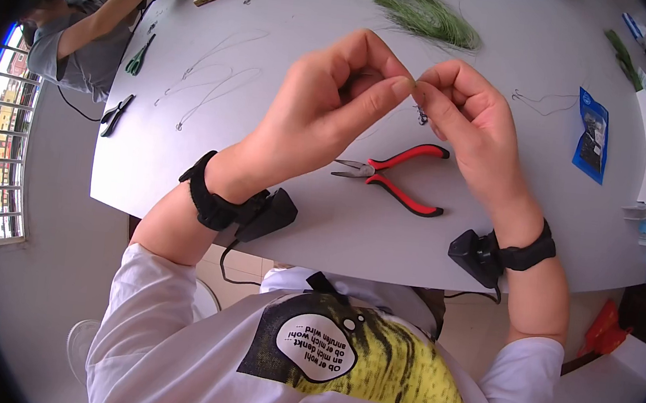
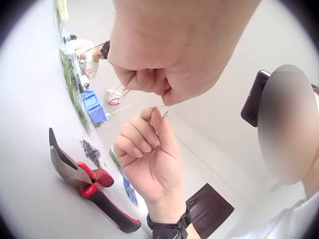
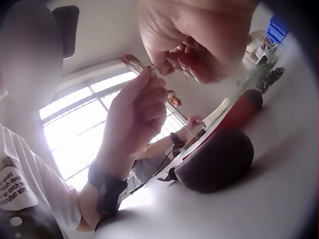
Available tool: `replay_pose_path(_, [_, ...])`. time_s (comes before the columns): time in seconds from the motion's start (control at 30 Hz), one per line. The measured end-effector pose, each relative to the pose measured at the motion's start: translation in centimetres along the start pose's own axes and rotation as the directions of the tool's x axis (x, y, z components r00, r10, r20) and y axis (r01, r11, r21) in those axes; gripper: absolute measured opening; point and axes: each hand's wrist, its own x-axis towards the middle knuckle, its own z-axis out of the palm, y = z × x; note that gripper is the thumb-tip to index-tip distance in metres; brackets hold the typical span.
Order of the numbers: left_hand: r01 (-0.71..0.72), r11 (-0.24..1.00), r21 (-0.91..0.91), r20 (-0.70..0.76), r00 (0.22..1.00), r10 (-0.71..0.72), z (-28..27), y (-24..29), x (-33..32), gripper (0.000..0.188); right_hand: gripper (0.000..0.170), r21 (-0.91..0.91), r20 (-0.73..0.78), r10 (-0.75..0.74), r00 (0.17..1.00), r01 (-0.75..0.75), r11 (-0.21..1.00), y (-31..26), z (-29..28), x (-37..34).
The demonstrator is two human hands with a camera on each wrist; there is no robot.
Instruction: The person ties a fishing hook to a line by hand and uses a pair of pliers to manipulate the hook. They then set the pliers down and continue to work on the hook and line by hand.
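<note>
Both hands meet fingertip to fingertip above the table. My left hand (image 1: 309, 109) pinches a small metal hook (image 3: 153, 66) between thumb and index finger, and thin line (image 2: 128, 79) loops out from under its fingers. Opposite it, my right hand (image 1: 477, 119) pinches thin line at thumb and index finger, its other fingers loosely curled. Most of the hook is hidden by the fingertips. Below the hands lie red-and-black pliers (image 1: 396, 179), jaws to the left and handles spread. A small pile of dark pieces (image 2: 91, 152) lies on the table past the pliers.
Several lines with hooks (image 1: 186, 77) lie at left, near green-handled pliers (image 1: 140, 56) and dark pliers (image 1: 116, 115). A green fibre bundle (image 1: 418, 11) is at the back. A blue packet (image 1: 591, 135) lies at right. Another person (image 1: 80, 38) works at the far left.
</note>
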Motion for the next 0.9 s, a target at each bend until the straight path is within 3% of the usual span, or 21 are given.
replay_pose_path(0.2, [0.033, 0.999, 0.022, -0.109, 0.994, -0.031, 0.3, 0.3, 0.1, 0.011, 0.013, -0.116, -0.056, -0.178, 0.982, 0.170, 0.978, 0.8, 0.6, -0.4])
replay_pose_path(0.43, [0.056, 0.998, 0.041, -0.177, 0.983, -0.048, 0.5, 0.2, 0.1, 0.011, 0.013, -0.111, -0.089, -0.178, 0.980, 0.168, 0.980, 1.1, 1.7, -0.5])
replay_pose_path(0.6, [0.045, 0.999, -0.010, -0.188, 0.981, -0.046, 0.5, 0.3, 0.0, 0.011, 0.010, -0.059, -0.108, -0.101, 0.989, 0.096, 0.994, 1.0, 1.8, -0.4])
replay_pose_path(0.73, [0.047, 0.999, 0.026, -0.205, 0.978, -0.041, 0.6, 0.1, 0.1, 0.011, 0.008, -0.089, -0.095, -0.145, 0.985, 0.136, 0.987, 1.3, 2.0, -0.6])
replay_pose_path(0.8, [-0.020, 0.996, 0.088, -0.269, 0.962, 0.043, 0.7, -0.2, 0.4, 0.014, 0.007, -0.352, -0.041, -0.340, 0.939, 0.305, 0.885, 1.1, 1.9, -0.6])
replay_pose_path(0.9, [-0.012, 0.998, 0.061, -0.285, 0.958, 0.029, 0.6, -0.3, 0.4, 0.013, 0.006, -0.418, -0.104, -0.353, 0.930, 0.281, 0.864, 0.1, 2.3, -1.0])
